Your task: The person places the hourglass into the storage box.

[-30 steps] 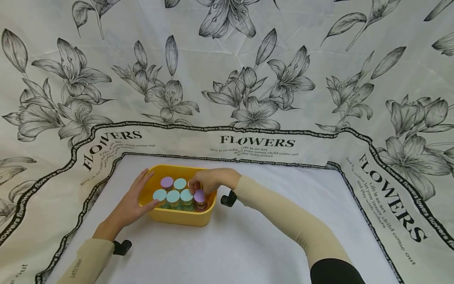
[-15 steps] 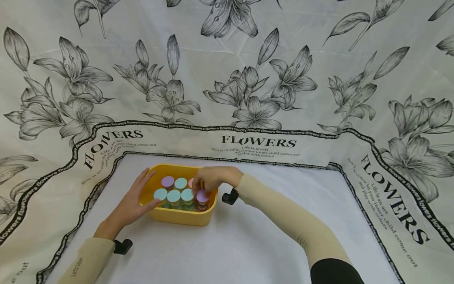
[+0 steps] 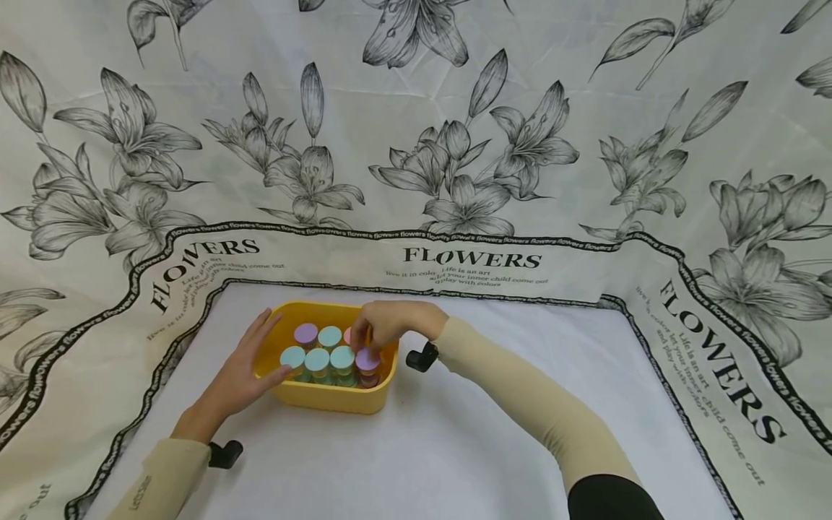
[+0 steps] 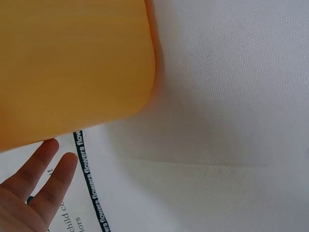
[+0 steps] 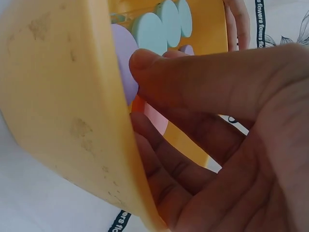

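Note:
A yellow plastic box [image 3: 328, 399] holds several small clear jars with coloured lids. My left hand [image 3: 237, 375] rests against the box's left end, fingers straight along the outside and thumb over the front rim. In the left wrist view, two fingertips [image 4: 69, 162] show beside the box wall. My right hand [image 3: 390, 322] reaches over the right end and pinches the purple-lidded jar [image 3: 367, 359] in the front right corner. The right wrist view has my thumb on its purple lid [image 5: 123, 63], with the other fingers curled below. Behind it, a pink lid [image 5: 155, 119] is partly hidden by the hand.
Jars with teal lids [image 3: 317, 359] fill the front row beside the purple one. Behind them stand another purple-lidded jar [image 3: 305, 334] and a teal-lidded one [image 3: 329, 336]. The box is on a white cloth [image 3: 455, 433], with a flower-printed cloth [image 3: 468, 144] rising behind.
My right hand has shifted slightly right and back, showing more of the purple lid and a bit of the pink one. The left hand and the box stay in place.

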A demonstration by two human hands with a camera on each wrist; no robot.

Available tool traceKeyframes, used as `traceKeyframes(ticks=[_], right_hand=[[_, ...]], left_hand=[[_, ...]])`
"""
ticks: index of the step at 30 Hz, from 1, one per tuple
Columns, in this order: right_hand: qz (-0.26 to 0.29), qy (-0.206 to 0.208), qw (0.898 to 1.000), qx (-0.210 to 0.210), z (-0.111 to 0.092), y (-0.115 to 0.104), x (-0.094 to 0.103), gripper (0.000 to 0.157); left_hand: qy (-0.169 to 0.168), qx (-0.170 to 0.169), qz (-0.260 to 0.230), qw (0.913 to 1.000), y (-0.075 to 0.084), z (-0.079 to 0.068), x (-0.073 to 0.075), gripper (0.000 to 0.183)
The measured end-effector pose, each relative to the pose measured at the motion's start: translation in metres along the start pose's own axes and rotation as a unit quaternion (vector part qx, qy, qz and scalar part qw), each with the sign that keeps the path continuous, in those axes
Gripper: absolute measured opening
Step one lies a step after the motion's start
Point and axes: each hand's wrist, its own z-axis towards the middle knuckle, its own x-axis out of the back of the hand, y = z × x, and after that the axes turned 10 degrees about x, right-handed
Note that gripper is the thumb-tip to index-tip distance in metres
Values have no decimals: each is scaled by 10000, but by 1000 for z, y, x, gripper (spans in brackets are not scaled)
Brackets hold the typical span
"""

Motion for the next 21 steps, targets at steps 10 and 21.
traceKeyframes(ticks=[10, 21], right_hand=[[212, 392, 9987, 229, -14, 3, 1, 22], [338, 2768, 9597, 353, -72, 18, -13, 33]], left_hand=[[-193, 110, 340, 9992, 2, 1, 5, 104], [-131, 418, 1056, 9934, 20, 0, 19, 111]])
